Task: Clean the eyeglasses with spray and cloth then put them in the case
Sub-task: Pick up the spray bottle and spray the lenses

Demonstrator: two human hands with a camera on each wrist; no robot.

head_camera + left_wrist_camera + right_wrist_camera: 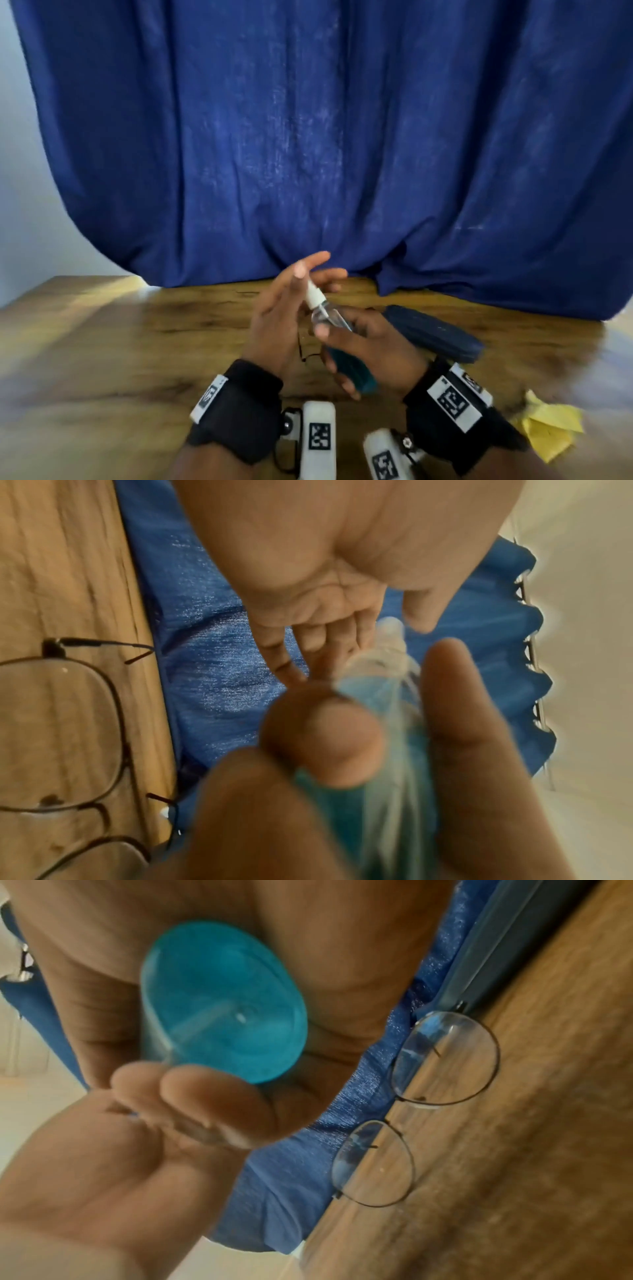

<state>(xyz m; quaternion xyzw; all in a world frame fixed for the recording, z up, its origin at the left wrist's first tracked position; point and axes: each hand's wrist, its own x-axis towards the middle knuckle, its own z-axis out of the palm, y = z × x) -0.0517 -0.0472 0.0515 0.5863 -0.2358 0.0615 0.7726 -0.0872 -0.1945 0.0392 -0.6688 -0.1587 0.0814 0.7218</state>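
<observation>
My right hand (334,358) grips a clear spray bottle (329,317) of blue liquid, tilted with its white nozzle (312,297) pointing up and away. The right wrist view looks at the bottle's round blue base (222,1007). My left hand (301,284) stands beside the nozzle with straight fingers and holds nothing; its palm (342,588) faces the bottle (377,696). Thin-rimmed eyeglasses (445,1058) lie on the wooden table under my hands, mostly hidden in the head view (305,353) and plain in the left wrist view (61,723).
A dark blue glasses case (435,334) lies shut on the table (102,342) just right of my hands. A crumpled yellow cloth (544,428) sits at the near right edge. A blue curtain (308,137) hangs along the table's far side.
</observation>
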